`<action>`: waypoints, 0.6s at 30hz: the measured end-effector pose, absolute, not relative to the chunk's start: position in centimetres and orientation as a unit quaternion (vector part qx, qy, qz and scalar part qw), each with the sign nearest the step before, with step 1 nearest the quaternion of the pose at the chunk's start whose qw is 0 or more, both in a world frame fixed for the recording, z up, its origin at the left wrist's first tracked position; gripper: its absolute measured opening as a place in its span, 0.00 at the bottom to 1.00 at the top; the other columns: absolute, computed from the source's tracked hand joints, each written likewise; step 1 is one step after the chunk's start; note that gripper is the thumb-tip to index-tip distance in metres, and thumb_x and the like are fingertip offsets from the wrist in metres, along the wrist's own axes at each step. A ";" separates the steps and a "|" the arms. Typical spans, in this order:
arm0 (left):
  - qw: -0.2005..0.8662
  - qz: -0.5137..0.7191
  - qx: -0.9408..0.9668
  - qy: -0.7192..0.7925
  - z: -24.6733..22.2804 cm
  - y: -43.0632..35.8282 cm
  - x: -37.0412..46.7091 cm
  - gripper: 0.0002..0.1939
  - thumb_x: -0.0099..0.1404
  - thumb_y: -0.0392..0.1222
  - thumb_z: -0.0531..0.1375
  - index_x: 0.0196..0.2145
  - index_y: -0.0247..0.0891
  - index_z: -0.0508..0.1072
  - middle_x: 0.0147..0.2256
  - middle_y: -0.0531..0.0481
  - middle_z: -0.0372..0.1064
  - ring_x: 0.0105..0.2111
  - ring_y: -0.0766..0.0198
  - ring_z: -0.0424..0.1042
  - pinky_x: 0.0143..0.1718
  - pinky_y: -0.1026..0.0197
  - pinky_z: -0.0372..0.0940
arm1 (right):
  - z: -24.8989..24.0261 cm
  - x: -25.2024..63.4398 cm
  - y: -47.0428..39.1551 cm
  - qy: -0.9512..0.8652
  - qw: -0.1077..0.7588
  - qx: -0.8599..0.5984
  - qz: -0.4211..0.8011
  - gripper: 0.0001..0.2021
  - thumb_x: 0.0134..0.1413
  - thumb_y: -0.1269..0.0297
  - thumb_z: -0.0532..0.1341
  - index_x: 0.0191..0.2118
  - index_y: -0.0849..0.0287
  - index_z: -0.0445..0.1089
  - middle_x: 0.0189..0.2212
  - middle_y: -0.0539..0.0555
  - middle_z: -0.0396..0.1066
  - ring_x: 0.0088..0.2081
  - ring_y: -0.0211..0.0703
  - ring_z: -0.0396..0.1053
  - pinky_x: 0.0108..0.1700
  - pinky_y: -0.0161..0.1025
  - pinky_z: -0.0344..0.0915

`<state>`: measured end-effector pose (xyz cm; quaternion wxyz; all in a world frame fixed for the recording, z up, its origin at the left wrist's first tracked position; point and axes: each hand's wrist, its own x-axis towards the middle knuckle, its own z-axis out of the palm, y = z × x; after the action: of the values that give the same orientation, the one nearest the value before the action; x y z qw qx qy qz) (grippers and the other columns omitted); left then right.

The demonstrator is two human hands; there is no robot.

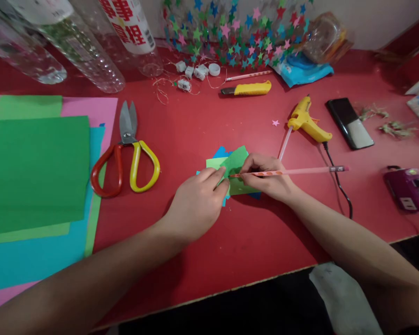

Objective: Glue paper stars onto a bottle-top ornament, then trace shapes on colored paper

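Near the middle of the red table, small green and blue paper pieces (238, 160) lie in an overlapping pile. My left hand (199, 200) rests on the pile's left side, palm down, its fingertips pressed on the paper. Pinched in my right hand (268, 177) is a pink pencil (300, 171) with an eraser end, held low and nearly level, its tip at the green paper by my left fingertips. Whether the tip touches the paper is hard to see. Left of my hands lie large scissors (127, 135) with one red and one yellow handle, blades apart.
Coloured sheets (38, 172) are stacked at left. Plastic bottles (132, 32), small string lights (195, 72), a yellow cutter (247, 88) and a star-filled clear container (237, 32) line the back. To the right are a glue gun (307, 122), a phone (349, 122) and a purple socket box (408, 188).
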<state>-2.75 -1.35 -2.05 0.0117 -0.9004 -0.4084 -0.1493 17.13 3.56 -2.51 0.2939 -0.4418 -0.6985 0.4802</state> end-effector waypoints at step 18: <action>0.034 -0.148 -0.903 -0.403 -2.0 -1.5 -2.6 0.17 0.64 0.28 0.50 0.43 0.24 0.76 0.46 0.34 0.74 0.43 0.49 0.73 0.37 0.52 0.74 | -2.3 16.4 3.5 -0.654 0.333 -0.488 0.472 0.04 0.49 0.70 0.60 0.26 0.60 0.65 0.20 0.46 0.64 0.22 0.31 0.59 0.24 0.31 0.55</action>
<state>-2.63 -1.48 -1.99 0.0337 -0.9026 -0.4026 -0.1485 16.43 3.45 -2.34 0.3330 -0.4884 -0.6541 0.4719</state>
